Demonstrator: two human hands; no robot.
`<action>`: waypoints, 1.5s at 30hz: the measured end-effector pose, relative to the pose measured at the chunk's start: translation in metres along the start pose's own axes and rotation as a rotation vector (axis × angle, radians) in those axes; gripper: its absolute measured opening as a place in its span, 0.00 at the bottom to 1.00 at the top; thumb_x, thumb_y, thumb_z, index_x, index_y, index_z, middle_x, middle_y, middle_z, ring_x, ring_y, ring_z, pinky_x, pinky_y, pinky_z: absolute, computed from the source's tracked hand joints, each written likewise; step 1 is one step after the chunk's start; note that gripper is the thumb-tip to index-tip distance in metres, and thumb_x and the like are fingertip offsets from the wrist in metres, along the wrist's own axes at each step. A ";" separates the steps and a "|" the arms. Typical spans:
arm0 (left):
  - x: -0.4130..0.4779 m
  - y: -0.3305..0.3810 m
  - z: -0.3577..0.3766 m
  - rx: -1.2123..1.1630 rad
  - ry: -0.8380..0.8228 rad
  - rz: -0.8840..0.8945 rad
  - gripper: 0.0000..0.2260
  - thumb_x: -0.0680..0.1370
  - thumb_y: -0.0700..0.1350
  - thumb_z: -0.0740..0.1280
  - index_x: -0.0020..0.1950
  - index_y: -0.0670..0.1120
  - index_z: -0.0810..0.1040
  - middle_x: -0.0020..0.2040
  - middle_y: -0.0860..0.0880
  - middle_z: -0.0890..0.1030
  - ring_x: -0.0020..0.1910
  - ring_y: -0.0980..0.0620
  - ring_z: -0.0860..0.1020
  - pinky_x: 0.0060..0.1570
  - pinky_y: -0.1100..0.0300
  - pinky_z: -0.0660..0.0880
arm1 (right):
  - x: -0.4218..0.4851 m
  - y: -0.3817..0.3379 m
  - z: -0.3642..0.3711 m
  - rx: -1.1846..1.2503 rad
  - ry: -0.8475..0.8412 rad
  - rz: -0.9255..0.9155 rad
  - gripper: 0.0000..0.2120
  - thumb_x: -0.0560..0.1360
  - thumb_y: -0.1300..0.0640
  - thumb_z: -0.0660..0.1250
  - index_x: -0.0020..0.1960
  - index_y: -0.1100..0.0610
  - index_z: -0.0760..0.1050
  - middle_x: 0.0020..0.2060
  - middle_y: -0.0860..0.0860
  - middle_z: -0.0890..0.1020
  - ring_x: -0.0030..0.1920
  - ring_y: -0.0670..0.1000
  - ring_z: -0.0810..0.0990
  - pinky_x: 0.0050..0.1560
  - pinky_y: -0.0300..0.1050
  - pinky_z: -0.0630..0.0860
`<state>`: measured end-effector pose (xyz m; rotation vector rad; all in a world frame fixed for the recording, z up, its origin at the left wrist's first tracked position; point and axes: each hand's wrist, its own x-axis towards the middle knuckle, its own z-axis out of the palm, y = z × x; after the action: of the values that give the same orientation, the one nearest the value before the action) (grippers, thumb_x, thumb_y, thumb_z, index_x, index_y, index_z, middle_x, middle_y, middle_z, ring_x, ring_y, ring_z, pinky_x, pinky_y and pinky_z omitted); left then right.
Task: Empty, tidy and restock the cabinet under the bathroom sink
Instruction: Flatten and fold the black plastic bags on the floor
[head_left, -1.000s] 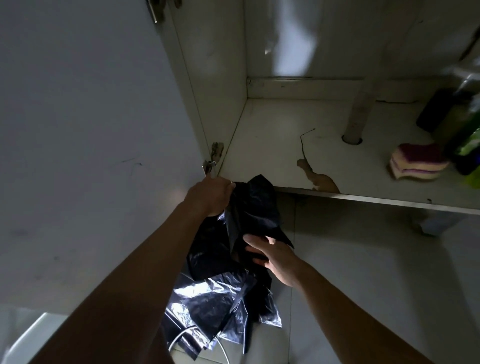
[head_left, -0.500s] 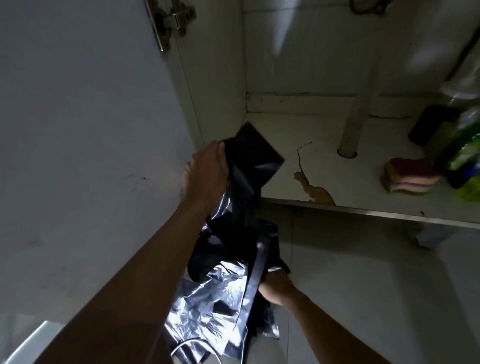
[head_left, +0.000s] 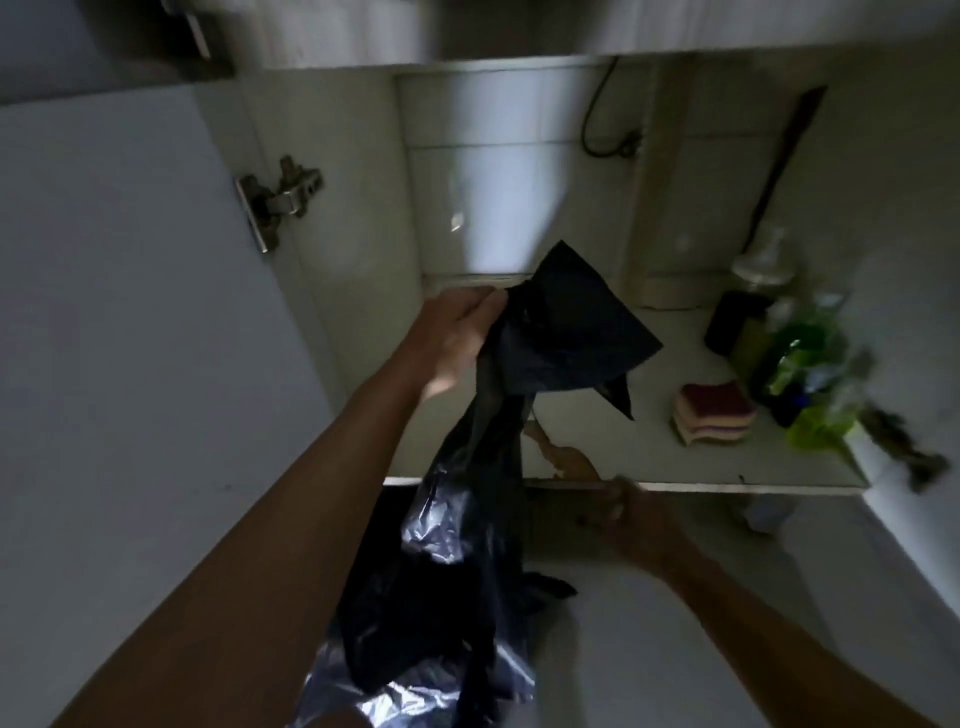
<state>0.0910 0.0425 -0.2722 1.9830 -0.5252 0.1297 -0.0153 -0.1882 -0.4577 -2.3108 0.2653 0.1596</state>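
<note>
The open cabinet door (head_left: 130, 364) fills the left side, its far edge hinged to the cabinet (head_left: 358, 218) and its near part cut off by the frame. Inside, the base panel (head_left: 597, 447) lies bare from the left wall across the middle to its front edge, so the left half and centre offer free room. The right end is crowded. The tiled floor (head_left: 701, 649) in front of the cabinet is open on the right.

A black plastic bag (head_left: 483, 545) hangs in front of the cabinet mouth. Its upper corner is raised over the left part of the base panel and its crumpled bulk trails down past the front edge to the bottom of the frame. The left hand (head_left: 457, 332) grips the bag near its top, fingers curled round the gathered plastic. The right hand (head_left: 631, 514) sits just below the panel's front edge, to the right of the bag. It is motion-blurred, and I cannot tell whether it is open or closed.

A cluster of bottles (head_left: 800, 358) stands at the panel's right end, smeared by blur, so their count and labels are unreadable. A stack of sponges (head_left: 714, 418) lies just beside them, towards the front. A metal hinge (head_left: 280, 205) shows on the door's edge. A peeled patch (head_left: 569, 457) marks the front edge, and the bag hides part of it.
</note>
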 end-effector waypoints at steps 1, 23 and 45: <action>0.006 0.006 0.008 -0.094 -0.053 -0.023 0.16 0.78 0.54 0.62 0.38 0.47 0.81 0.39 0.52 0.80 0.41 0.55 0.75 0.43 0.58 0.68 | 0.001 -0.010 -0.020 0.178 0.156 -0.038 0.24 0.73 0.51 0.75 0.64 0.54 0.71 0.48 0.46 0.77 0.51 0.51 0.80 0.40 0.31 0.73; 0.017 0.146 0.113 0.034 -0.648 -0.061 0.27 0.76 0.70 0.56 0.68 0.55 0.72 0.63 0.54 0.76 0.59 0.53 0.76 0.53 0.58 0.72 | -0.104 -0.040 -0.241 0.022 0.886 -0.204 0.11 0.74 0.54 0.67 0.37 0.60 0.73 0.32 0.54 0.78 0.32 0.48 0.74 0.34 0.42 0.70; -0.006 0.196 0.166 0.634 -0.066 0.185 0.10 0.77 0.51 0.67 0.46 0.45 0.81 0.45 0.45 0.80 0.45 0.45 0.78 0.42 0.55 0.75 | -0.165 0.044 -0.346 -0.160 0.748 -0.296 0.06 0.76 0.55 0.70 0.40 0.51 0.79 0.33 0.47 0.79 0.34 0.46 0.76 0.33 0.37 0.68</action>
<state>-0.0182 -0.1736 -0.1877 2.5552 -0.7791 0.3850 -0.1747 -0.4473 -0.2204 -2.4470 0.2797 -0.8718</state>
